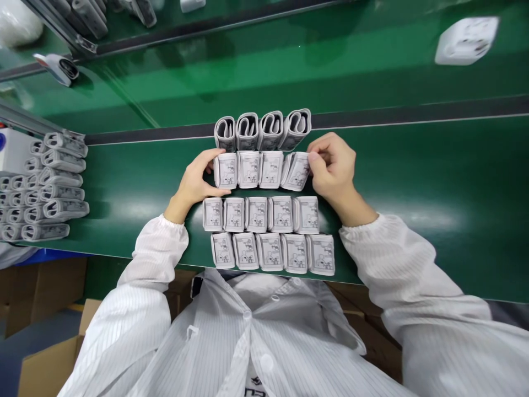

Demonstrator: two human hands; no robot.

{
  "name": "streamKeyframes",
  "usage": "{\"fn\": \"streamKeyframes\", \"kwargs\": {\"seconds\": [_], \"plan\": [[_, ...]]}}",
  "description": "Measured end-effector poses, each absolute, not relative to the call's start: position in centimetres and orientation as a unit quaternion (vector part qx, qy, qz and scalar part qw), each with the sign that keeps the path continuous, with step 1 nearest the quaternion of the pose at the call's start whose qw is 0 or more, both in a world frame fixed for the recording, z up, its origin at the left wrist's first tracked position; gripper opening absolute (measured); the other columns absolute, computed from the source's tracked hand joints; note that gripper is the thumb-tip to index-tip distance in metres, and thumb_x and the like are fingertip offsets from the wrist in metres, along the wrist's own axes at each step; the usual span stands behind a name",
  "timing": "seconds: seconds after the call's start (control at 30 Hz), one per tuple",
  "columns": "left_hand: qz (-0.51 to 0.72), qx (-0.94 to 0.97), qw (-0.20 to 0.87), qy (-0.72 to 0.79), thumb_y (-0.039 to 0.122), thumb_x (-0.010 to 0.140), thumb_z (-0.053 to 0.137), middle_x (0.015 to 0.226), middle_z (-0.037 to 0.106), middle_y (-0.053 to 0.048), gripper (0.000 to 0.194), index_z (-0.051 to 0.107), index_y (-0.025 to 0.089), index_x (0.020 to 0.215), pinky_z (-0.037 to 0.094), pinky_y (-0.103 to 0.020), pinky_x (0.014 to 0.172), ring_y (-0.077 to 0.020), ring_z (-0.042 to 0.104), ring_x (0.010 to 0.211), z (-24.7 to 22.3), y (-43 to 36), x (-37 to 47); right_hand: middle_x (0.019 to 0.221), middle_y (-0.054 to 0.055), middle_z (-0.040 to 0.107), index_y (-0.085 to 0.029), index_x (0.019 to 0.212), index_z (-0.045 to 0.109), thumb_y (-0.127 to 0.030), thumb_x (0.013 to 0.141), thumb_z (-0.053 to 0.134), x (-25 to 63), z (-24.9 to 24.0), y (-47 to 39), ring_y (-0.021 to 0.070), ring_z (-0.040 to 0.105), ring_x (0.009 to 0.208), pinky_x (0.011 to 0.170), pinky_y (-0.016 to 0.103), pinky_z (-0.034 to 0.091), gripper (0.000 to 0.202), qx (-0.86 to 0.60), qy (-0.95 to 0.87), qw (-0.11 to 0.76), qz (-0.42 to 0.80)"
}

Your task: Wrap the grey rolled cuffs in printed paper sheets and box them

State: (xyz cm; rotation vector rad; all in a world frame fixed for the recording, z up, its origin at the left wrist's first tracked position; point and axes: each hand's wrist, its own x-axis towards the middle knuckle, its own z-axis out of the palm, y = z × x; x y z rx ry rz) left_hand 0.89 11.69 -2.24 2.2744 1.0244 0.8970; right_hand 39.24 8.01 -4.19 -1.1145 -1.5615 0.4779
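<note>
White coat (248,342): nearest, before the green bench (413,193).
Front rows (270,252): two, five folded printed bundles each.
Left hand (196,179): grip closed on the leftmost bundle (225,171) of the third row, thumb and finger at opposite edges.
Right hand (334,165): grip pinching that row's tilted rightmost bundle (296,172).
Back row (270,131): four bundles, coiled ends showing.

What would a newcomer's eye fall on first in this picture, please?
Probably the rows of folded printed packets at the centre of the green worktop, with the left hand and right hand at opposite ends of one row. Next, perhaps, the stacked rolls at the far left.
</note>
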Motion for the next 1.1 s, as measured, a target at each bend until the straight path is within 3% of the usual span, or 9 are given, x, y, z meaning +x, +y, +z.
{"fn": "streamKeyframes", "kwargs": {"seconds": [0.17, 0.43, 0.87, 1.1], "plan": [[0.346, 0.814, 0.246, 0.397, 0.101, 0.062, 0.09, 0.148, 0.077, -0.013, 0.117, 0.065, 0.032, 0.153, 0.07, -0.047, 0.087, -0.0357, 0.082, 0.12, -2.49, 11.86, 0.72, 0.089, 0.006, 0.065, -0.029, 0.088, 0.061, -0.071, 0.112, 0.06, 39.06, -4.16, 8.07, 0.0202, 0.052, 0.064, 0.054, 0.041, 0.038, 0.049, -0.463, -0.663, 0.552, 0.202], [0.337, 0.814, 0.241, 0.407, 0.096, 0.065, 0.093, 0.149, 0.076, -0.014, 0.115, 0.065, 0.03, 0.154, 0.07, -0.047, 0.09, -0.0354, 0.081, 0.122, -2.49, 11.87, 0.68, 0.086, 0.005, 0.063, -0.029, 0.087, 0.058, -0.072, 0.113, 0.058, 38.66, -3.83, 8.18, 0.0208, 0.052, 0.067, 0.056, 0.04, 0.038, 0.05, -0.454, -0.665, 0.565, 0.182], [0.304, 0.817, 0.256, 0.417, 0.082, 0.07, 0.098, 0.154, 0.074, -0.013, 0.109, 0.062, 0.03, 0.158, 0.069, -0.042, 0.086, -0.0292, 0.081, 0.11, -2.02, 11.85, 0.75, 0.085, 0.005, 0.062, -0.029, 0.085, 0.055, -0.078, 0.111, 0.055, 38.56, -3.81, 8.22, 0.0209, 0.052, 0.068, 0.056, 0.04, 0.038, 0.055, -0.472, -0.661, 0.554, 0.182], [0.309, 0.813, 0.267, 0.416, 0.082, 0.07, 0.098, 0.154, 0.075, -0.014, 0.11, 0.061, 0.029, 0.158, 0.068, -0.041, 0.084, -0.0301, 0.082, 0.111, -2.05, 11.94, 0.85, 0.085, 0.006, 0.062, -0.03, 0.084, 0.055, -0.08, 0.108, 0.055, 38.62, -3.64, 8.24, 0.0231, 0.054, 0.069, 0.058, 0.043, 0.042, 0.055, -0.491, -0.655, 0.54, 0.193]]}}
